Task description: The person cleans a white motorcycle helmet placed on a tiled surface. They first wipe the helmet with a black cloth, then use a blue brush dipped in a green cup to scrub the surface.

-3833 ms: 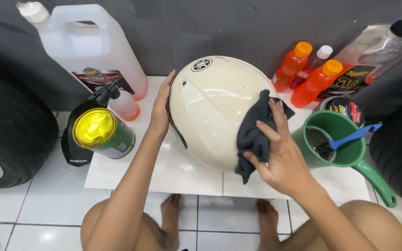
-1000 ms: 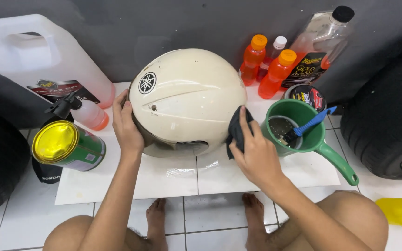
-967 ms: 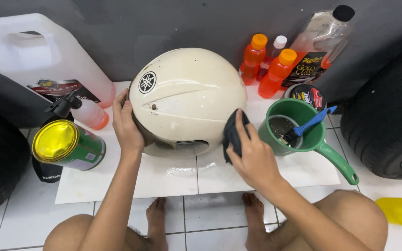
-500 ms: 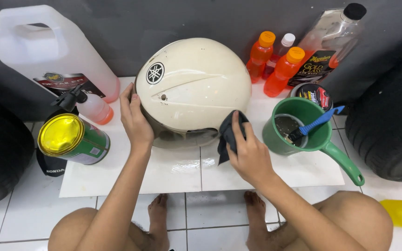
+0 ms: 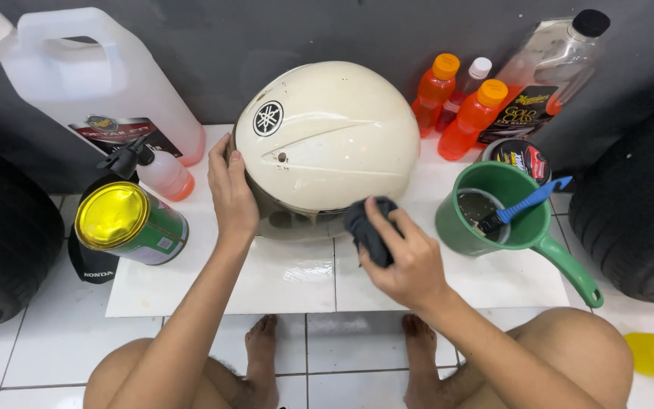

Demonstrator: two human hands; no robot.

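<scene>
Your left hand (image 5: 232,193) braces the cream helmet's (image 5: 327,140) left side, fingers spread; your right hand (image 5: 406,257), fingers clamped on a dark cloth (image 5: 369,227), presses its lower front rim.

One cream helmet (image 5: 327,140), one dark cloth (image 5: 369,227), two orange bottles (image 5: 474,117) (a third, red, between them), one white jug (image 5: 92,83), one green dipper (image 5: 509,220), two tyres (image 5: 633,204).

helmet (image 5: 327,136): glossy cream shell | cloth (image 5: 369,227): dark soft fabric | floor tiles (image 5: 297,273): glossy white
</scene>
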